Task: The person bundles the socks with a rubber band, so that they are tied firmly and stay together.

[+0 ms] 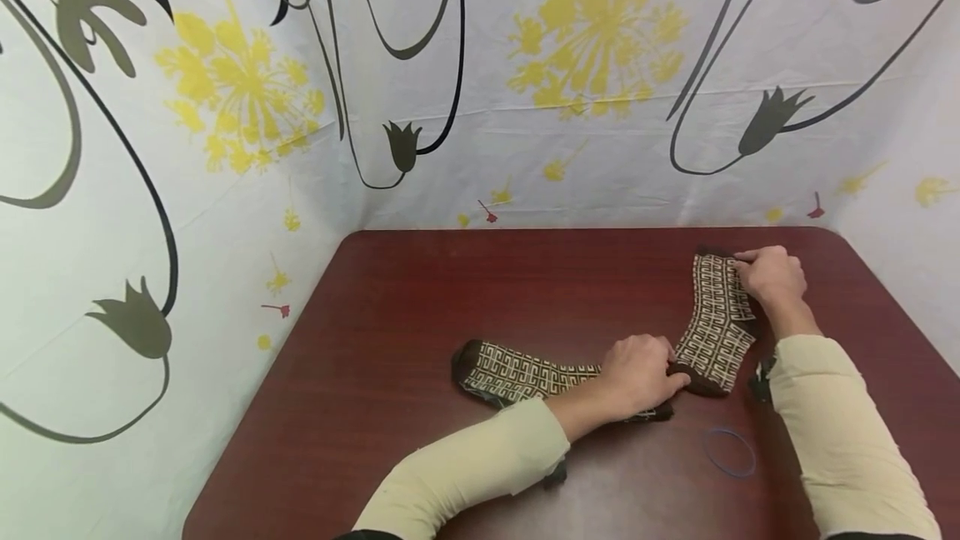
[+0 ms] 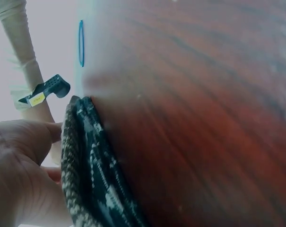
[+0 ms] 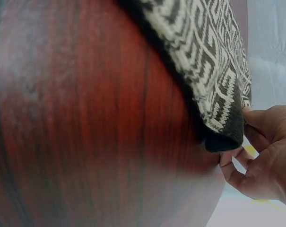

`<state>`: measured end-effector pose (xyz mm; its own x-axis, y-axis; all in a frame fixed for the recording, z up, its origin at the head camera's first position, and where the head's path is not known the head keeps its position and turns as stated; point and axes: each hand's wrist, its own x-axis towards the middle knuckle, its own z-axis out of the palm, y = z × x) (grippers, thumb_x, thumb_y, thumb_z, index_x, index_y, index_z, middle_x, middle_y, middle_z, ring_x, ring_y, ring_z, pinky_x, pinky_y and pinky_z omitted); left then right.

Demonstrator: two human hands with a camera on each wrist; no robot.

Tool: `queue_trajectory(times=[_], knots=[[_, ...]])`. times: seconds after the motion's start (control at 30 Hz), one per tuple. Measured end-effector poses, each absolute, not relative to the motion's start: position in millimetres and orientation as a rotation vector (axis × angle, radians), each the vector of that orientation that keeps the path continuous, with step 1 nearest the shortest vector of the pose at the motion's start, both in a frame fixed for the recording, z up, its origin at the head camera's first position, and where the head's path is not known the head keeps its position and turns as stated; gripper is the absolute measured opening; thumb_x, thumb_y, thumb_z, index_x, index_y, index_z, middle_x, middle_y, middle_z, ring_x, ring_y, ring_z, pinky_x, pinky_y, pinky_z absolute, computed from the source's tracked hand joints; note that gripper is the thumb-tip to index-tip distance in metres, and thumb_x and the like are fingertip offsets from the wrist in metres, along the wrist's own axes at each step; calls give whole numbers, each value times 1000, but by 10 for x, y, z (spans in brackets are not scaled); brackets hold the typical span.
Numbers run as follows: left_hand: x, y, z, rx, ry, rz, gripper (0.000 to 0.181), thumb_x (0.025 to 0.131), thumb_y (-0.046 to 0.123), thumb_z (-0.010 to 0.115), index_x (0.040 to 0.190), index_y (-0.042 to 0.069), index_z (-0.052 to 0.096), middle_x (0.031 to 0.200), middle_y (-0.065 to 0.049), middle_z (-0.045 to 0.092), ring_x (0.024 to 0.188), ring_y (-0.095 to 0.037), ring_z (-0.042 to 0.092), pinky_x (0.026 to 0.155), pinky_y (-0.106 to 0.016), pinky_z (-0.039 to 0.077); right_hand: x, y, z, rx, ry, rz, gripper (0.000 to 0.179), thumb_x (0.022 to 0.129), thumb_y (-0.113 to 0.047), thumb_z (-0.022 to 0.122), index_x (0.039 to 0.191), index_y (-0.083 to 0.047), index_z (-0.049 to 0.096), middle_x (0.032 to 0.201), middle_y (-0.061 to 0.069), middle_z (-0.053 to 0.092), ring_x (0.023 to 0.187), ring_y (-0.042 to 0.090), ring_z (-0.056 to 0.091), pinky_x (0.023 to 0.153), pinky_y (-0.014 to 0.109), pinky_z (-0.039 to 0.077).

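Two dark brown socks with a cream key pattern lie on the table. The right sock (image 1: 716, 323) stretches away from me, its dark cuff at the far end. My right hand (image 1: 772, 277) pinches that cuff at its right corner; the right wrist view shows thumb and fingers at the cuff's edge (image 3: 228, 127). At the near end, my left hand (image 1: 637, 373) holds the dark toe between thumb and fingers, though the grip is partly hidden. Beneath my left hand and forearm lies the left sock (image 1: 517, 369), sideways, its green patterned underside (image 2: 102, 165) showing in the left wrist view.
A thin blue elastic band (image 1: 730, 452) lies on the reddish-brown wooden table (image 1: 390, 298), nearer me than the right sock. Behind and beside the table hangs a white cloth (image 1: 480, 157) with flower prints. Each wrist carries a small dark camera (image 2: 50, 87).
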<state>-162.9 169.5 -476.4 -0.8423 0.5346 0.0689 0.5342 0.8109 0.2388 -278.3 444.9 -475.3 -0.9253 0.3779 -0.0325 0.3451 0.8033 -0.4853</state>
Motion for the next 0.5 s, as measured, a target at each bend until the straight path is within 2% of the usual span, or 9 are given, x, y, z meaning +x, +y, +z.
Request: queue_trajectory(times=[0.13,0.3,0.5], knots=[[-1620,1730,-4792,886,3031,370,26,92,56,80,110,37,79,102,23,72,89,3,67,67,-18,52,-2777,4452,-4778,-617,-2875,783,39,111,-23,53,134,4,68,136,37,58,120,61,52,90,68,48],[-1644,1766,-4819,879,3047,365,15,92,54,81,101,42,79,95,28,71,83,5,65,61,-18,50,-2766,4468,-4804,-615,-2812,831,38,109,-24,56,129,5,70,133,36,61,119,61,52,91,68,48],[-1678,1783,-4835,898,3012,357,5,94,50,80,95,45,79,90,32,69,78,7,63,56,-19,47,-2746,4479,-4808,-632,-2762,925,41,108,-26,58,129,6,70,137,35,59,129,63,41,103,69,41]])
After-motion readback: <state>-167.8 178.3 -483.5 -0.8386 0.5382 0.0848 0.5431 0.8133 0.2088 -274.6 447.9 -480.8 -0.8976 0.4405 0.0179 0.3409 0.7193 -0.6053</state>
